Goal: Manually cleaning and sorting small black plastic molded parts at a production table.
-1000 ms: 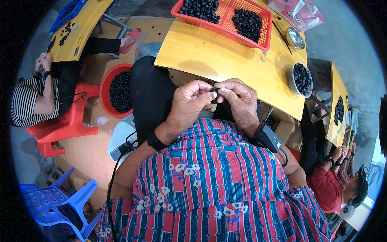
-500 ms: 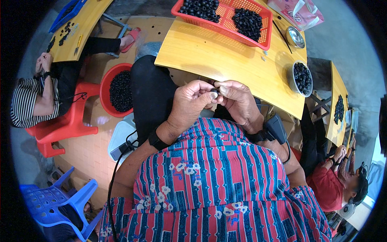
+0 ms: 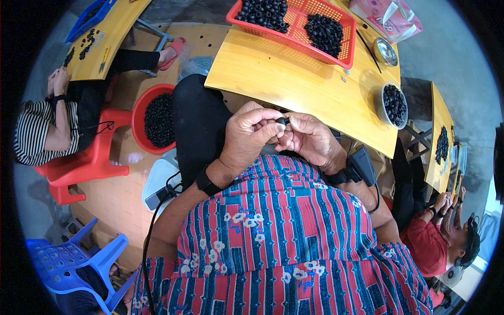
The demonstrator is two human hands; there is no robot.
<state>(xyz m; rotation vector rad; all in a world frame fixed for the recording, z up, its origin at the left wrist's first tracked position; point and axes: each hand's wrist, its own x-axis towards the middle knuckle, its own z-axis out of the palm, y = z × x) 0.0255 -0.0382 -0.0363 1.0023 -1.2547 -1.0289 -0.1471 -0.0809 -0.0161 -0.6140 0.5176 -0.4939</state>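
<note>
Between my fingertips, just past the near edge of the yellow table point(image 3: 294, 94), is a small black round part point(image 3: 282, 121), perhaps rubber or plastic. My left hand point(image 3: 248, 135) pinches it from the left with thumb and forefinger. From the other side my right hand point(image 3: 314, 137) grips it too, thumb and fingers pressed together. The hands nearly touch, and the fingers partly cover the part. On the table a red two-section basket point(image 3: 291, 37) holds larger black rings on the left and smaller black pieces on the right.
A bowl of black rings point(image 3: 394, 105), a metal bowl point(image 3: 386, 51), a dark stick point(image 3: 368, 51) and a pink bag point(image 3: 386, 18) are at the table's right. Left on the floor stands a red tub point(image 3: 137, 118) of black parts. Other people sit at side tables, left and right.
My hands have turned slightly at the fingertips, and more of the black part now shows. The fingers of my right hand have opened out a little below it. The view has shifted slightly.
</note>
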